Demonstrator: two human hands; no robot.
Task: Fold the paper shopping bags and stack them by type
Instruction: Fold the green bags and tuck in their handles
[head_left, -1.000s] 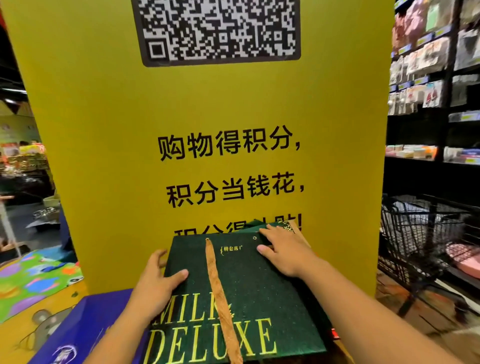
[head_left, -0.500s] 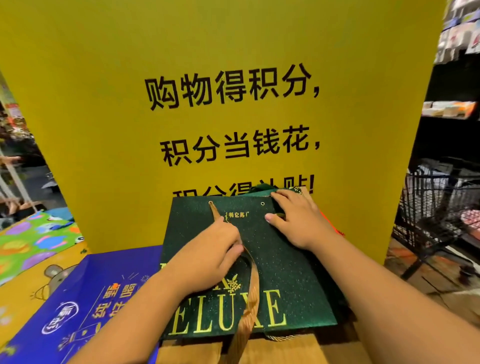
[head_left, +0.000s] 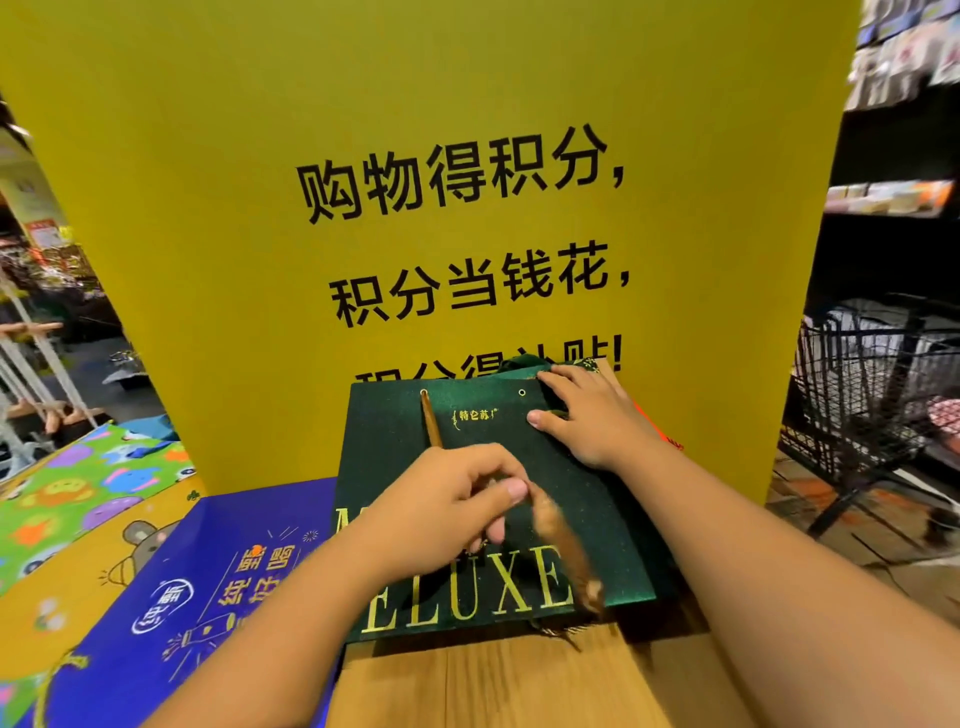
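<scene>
A dark green paper bag (head_left: 395, 467) with gold "DELUXE" lettering lies flat on the wooden table (head_left: 493, 680), on top of other flattened bags. My left hand (head_left: 452, 499) pinches its brown ribbon handle (head_left: 566, 551) above the middle of the bag; the ribbon's loose end is blurred. My right hand (head_left: 587, 415) presses flat on the bag's top right corner. A blue paper bag (head_left: 208, 587) with white and orange print lies flat to the left, partly under the green one.
A tall yellow sign board (head_left: 441, 182) stands right behind the bags. A colourful cartoon-print bag or sheet (head_left: 72, 499) lies at far left. A black wire shopping cart (head_left: 872, 384) and store shelves (head_left: 898, 197) are on the right.
My left hand went from the bag's left edge to the ribbon handle, took hold of it and is drawing it down and right. My right hand stayed on the top right corner.
</scene>
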